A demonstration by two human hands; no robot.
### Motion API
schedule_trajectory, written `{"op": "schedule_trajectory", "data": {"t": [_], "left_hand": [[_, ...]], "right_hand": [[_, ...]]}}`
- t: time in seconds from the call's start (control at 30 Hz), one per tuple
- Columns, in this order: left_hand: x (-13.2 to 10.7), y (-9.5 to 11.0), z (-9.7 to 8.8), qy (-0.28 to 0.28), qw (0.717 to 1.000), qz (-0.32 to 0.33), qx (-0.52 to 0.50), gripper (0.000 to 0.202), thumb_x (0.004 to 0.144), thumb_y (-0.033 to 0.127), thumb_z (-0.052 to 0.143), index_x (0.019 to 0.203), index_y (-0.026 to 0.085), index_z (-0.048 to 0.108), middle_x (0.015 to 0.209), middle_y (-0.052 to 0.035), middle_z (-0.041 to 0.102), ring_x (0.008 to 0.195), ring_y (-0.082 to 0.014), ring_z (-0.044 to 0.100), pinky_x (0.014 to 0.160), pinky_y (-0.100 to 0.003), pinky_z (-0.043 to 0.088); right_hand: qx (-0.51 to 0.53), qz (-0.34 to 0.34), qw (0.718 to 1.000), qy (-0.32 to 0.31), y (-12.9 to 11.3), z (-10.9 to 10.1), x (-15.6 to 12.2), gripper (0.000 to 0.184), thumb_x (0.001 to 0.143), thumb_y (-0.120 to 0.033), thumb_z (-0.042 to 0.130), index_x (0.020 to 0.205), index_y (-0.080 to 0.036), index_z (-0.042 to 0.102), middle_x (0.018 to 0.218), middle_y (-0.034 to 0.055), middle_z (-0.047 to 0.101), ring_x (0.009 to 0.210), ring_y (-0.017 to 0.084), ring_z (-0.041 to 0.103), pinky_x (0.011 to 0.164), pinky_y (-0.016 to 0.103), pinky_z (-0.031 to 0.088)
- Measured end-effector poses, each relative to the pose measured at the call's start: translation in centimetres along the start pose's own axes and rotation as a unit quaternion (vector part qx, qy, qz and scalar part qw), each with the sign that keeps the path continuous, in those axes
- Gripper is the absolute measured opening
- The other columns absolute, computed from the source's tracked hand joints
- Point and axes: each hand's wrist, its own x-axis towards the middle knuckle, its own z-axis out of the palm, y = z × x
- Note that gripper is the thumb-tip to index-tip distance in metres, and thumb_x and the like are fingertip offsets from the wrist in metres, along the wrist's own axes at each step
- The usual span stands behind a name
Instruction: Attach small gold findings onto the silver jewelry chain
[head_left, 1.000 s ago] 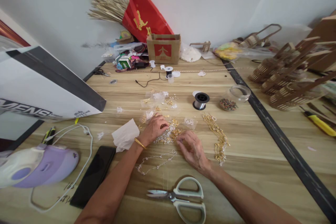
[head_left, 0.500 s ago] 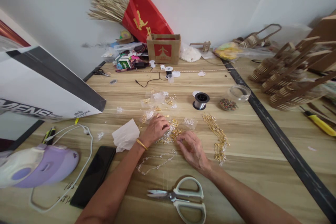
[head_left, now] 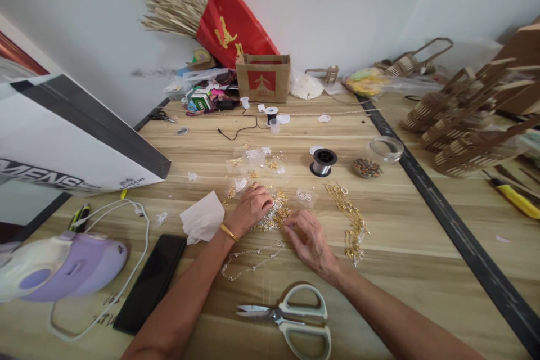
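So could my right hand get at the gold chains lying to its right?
Probably yes: the gold chains lie uncovered on the tabletop to the right of your right hand, with nothing visible between them. Whether that hand holds something small, I can't tell.

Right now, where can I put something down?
Bare wood shows between the gold chains and the black strip; a smaller patch between the white box and little bags. It's crowded around the left hand and right hand, at the shiny pile.
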Motion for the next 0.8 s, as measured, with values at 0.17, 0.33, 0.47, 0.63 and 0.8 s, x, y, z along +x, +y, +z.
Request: {"op": "schedule_trajectory", "data": {"t": [0.17,0.33,0.47,0.63,0.8], "left_hand": [[0.03,0.05,0.08,0.002,1.000,0.008,0.019,0.023,0.089,0.016,0.050,0.070,0.018,0.064,0.077,-0.0040,0.057,0.085,-0.0205,0.049,0.083,-0.037,0.043],[-0.02,-0.03,0.27,0.000,1.000,0.010,0.017,0.024,0.090,0.017,0.048,0.070,0.017,0.062,0.078,-0.0044,0.057,0.086,-0.0207,0.049,0.084,-0.037,0.042],[-0.07,-0.16,0.36,0.006,1.000,0.011,0.000,0.025,0.090,0.017,0.046,0.071,0.018,0.061,0.076,-0.0035,0.057,0.084,-0.0203,0.048,0.085,-0.037,0.041],[-0.11,-0.28,0.50,0.015,1.000,0.007,-0.006,0.022,0.088,0.015,0.048,0.070,0.018,0.061,0.075,-0.0027,0.057,0.082,-0.0198,0.049,0.085,-0.037,0.041],[0.04,-0.26,0.64,0.051,0.998,-0.003,-0.026,0.017,0.085,0.014,0.053,0.071,0.018,0.061,0.076,-0.0030,0.060,0.081,-0.0192,0.052,0.084,-0.036,0.043]], "right_hand": [[0.001,0.001,1.000,0.002,-0.04,0.03,0.01,0.007,0.090,-0.020,0.051,0.087,-0.021,0.058,0.081,0.0044,0.062,0.079,0.019,0.057,0.072,0.034,0.046],[-0.001,0.006,1.000,0.001,-0.21,-0.02,0.07,0.008,0.091,-0.019,0.051,0.087,-0.021,0.057,0.080,0.0041,0.062,0.078,0.019,0.056,0.070,0.034,0.046],[-0.008,0.003,1.000,0.002,-0.26,-0.04,0.09,0.008,0.091,-0.020,0.051,0.087,-0.021,0.058,0.081,0.0042,0.062,0.078,0.019,0.057,0.071,0.034,0.046],[-0.002,0.001,1.000,0.005,-0.15,0.00,0.07,0.007,0.091,-0.020,0.052,0.088,-0.021,0.058,0.080,0.0040,0.062,0.078,0.019,0.057,0.071,0.034,0.046],[0.007,0.001,1.000,0.006,-0.13,0.01,0.04,0.007,0.090,-0.019,0.052,0.088,-0.022,0.058,0.080,0.0040,0.062,0.078,0.019,0.056,0.070,0.034,0.047]]}}
